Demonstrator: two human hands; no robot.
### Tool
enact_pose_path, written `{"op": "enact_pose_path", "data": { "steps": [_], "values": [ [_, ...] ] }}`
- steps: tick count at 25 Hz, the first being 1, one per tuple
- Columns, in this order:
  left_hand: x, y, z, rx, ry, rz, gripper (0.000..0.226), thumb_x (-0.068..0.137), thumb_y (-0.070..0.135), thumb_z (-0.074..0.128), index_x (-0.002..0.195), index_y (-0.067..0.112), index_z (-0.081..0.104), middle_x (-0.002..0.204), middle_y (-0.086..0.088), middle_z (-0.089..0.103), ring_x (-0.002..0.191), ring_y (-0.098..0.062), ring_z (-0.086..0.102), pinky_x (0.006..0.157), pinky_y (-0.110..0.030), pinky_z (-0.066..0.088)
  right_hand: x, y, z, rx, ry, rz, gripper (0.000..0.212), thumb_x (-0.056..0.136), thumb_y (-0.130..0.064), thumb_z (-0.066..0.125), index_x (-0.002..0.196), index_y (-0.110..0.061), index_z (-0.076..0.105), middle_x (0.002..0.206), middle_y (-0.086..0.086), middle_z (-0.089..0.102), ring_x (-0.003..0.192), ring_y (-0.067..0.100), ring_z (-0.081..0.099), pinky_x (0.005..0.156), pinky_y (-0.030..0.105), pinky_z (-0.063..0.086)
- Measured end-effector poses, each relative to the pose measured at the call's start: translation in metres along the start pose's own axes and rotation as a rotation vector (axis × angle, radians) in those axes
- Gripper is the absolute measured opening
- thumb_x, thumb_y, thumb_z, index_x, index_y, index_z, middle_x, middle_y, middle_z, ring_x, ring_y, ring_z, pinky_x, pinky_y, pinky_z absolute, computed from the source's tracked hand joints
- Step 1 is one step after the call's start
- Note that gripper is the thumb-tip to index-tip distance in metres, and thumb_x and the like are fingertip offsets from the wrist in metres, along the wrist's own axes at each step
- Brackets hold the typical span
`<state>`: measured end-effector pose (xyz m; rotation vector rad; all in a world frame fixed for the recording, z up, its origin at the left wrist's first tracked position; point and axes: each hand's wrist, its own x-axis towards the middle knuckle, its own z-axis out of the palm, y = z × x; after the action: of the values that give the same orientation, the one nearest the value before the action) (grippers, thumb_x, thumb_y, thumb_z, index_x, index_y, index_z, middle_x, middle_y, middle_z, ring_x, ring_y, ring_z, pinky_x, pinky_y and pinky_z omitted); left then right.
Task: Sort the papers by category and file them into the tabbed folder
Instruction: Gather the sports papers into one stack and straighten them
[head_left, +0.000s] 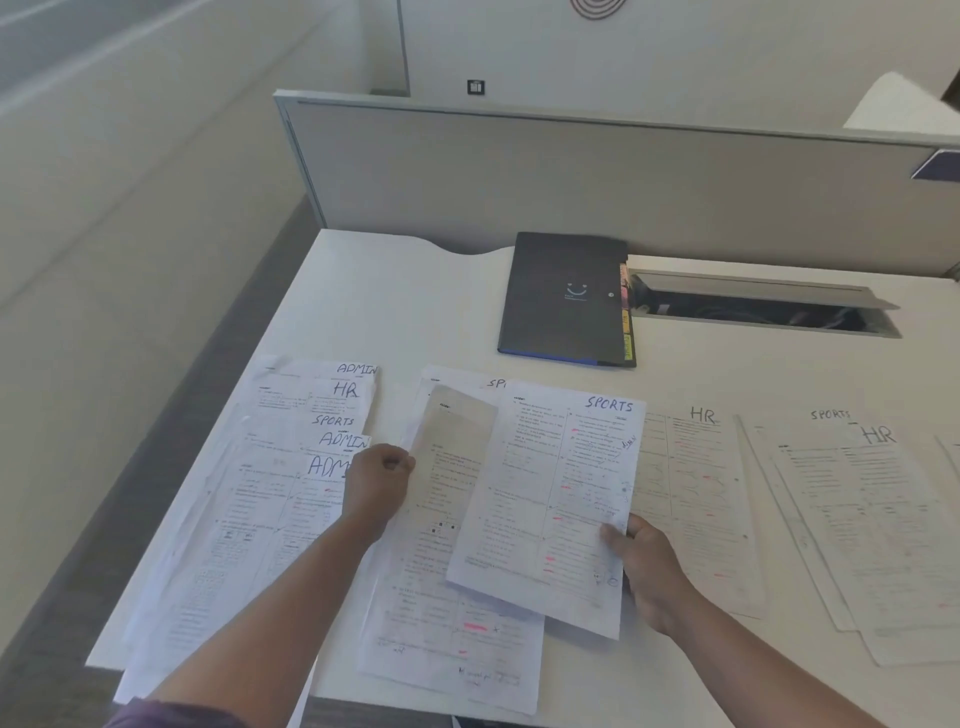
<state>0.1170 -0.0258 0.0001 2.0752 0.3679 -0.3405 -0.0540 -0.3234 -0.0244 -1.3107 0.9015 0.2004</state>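
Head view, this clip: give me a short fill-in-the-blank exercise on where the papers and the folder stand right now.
1. The sheet pinched by the right hand is headed ____.
2. The black tabbed folder lies ____ on the desk, beyond the papers.
3. The top sheet of the left pile, beside the left hand, is headed ____.
4. The sheet just right of the held one is headed ____.

Missing words: SPORTS; closed; ADMIN; HR
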Motion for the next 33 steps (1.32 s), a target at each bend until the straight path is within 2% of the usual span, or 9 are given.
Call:
{"op": "enact_pose_path", "data": {
  "steps": [5,13,15,18,20,23,25,30,33],
  "values": [
    [0.0,-0.002,-0.002,-0.042,-0.02,0.011,0.016,0.099,0.01,0.056,0.095,0.023,0.065,0.086,-0.003,0.072,0.065,-0.017,0.056,0.055,-0.027,0.043,0.001,0.002,0.002,-0.009,0.009,-0.006,0.021,0.107,-0.012,0.055,0.118,-0.015,0.073,0.113,0.002,0.08,0.106,0.029,0.075,0.091,0.051,0.062],
    [0.003,-0.004,-0.002,-0.182,-0.117,-0.097,0.005,0.093,0.013,0.07,0.096,0.016,0.074,0.098,-0.006,0.078,0.096,-0.028,0.073,0.09,-0.048,0.061,-0.002,0.001,0.003,-0.02,0.013,-0.008,0.021,0.108,-0.011,0.054,0.117,-0.016,0.072,0.111,0.002,0.08,0.104,0.028,0.075,0.09,0.048,0.062],
    [0.004,-0.004,-0.003,-0.179,-0.132,-0.108,0.012,0.094,0.011,0.066,0.095,0.018,0.075,0.101,-0.006,0.077,0.09,-0.027,0.07,0.078,-0.041,0.06,-0.002,0.001,0.004,-0.021,0.013,-0.008,0.022,0.108,-0.012,0.053,0.117,-0.017,0.072,0.111,0.001,0.08,0.104,0.028,0.075,0.09,0.048,0.062],
    [0.002,0.0,-0.003,-0.152,-0.149,-0.105,0.015,0.095,0.006,0.063,0.097,0.017,0.074,0.099,-0.006,0.074,0.079,-0.02,0.061,0.06,-0.027,0.047,-0.001,0.001,0.004,-0.035,0.016,-0.008,0.021,0.108,-0.012,0.054,0.118,-0.017,0.072,0.112,0.001,0.08,0.105,0.028,0.075,0.092,0.051,0.061],
    [0.001,0.001,-0.002,-0.163,-0.178,-0.127,0.013,0.094,0.005,0.067,0.098,0.015,0.073,0.101,-0.006,0.075,0.086,-0.023,0.068,0.068,-0.03,0.052,0.0,0.002,0.003,-0.042,0.007,-0.005,0.021,0.107,-0.013,0.054,0.119,-0.016,0.072,0.113,0.002,0.08,0.105,0.029,0.075,0.095,0.053,0.06],
    [0.001,0.0,-0.002,-0.149,-0.237,-0.16,0.01,0.093,0.011,0.071,0.101,0.015,0.075,0.104,-0.008,0.078,0.103,-0.033,0.073,0.091,-0.049,0.061,0.0,0.0,0.003,-0.053,-0.011,0.001,0.021,0.108,-0.013,0.054,0.119,-0.016,0.072,0.113,0.002,0.08,0.105,0.029,0.076,0.096,0.053,0.06],
    [0.001,-0.001,-0.002,-0.146,-0.269,-0.176,0.009,0.093,0.016,0.071,0.1,0.014,0.076,0.099,-0.008,0.08,0.102,-0.037,0.074,0.094,-0.057,0.059,-0.002,-0.001,0.004,-0.053,-0.011,0.003,0.021,0.108,-0.012,0.055,0.118,-0.016,0.072,0.111,0.002,0.08,0.104,0.028,0.076,0.092,0.049,0.062],
    [-0.007,0.006,0.008,-0.077,-0.258,-0.113,0.006,0.094,0.018,0.075,0.094,0.012,0.074,0.098,-0.004,0.077,0.094,-0.023,0.073,0.074,-0.032,0.057,-0.004,-0.002,0.006,-0.056,-0.006,0.008,0.02,0.107,-0.013,0.055,0.119,-0.016,0.072,0.112,0.003,0.08,0.103,0.027,0.076,0.089,0.047,0.063],
    [-0.009,0.015,0.012,-0.024,-0.156,-0.061,0.009,0.09,0.015,0.077,0.084,0.01,0.072,0.092,-0.004,0.076,0.088,-0.024,0.073,0.08,-0.039,0.062,-0.006,-0.006,0.007,-0.023,-0.007,0.026,0.02,0.107,-0.013,0.055,0.118,-0.016,0.072,0.112,0.004,0.08,0.105,0.029,0.075,0.095,0.051,0.06]
  ]
}}
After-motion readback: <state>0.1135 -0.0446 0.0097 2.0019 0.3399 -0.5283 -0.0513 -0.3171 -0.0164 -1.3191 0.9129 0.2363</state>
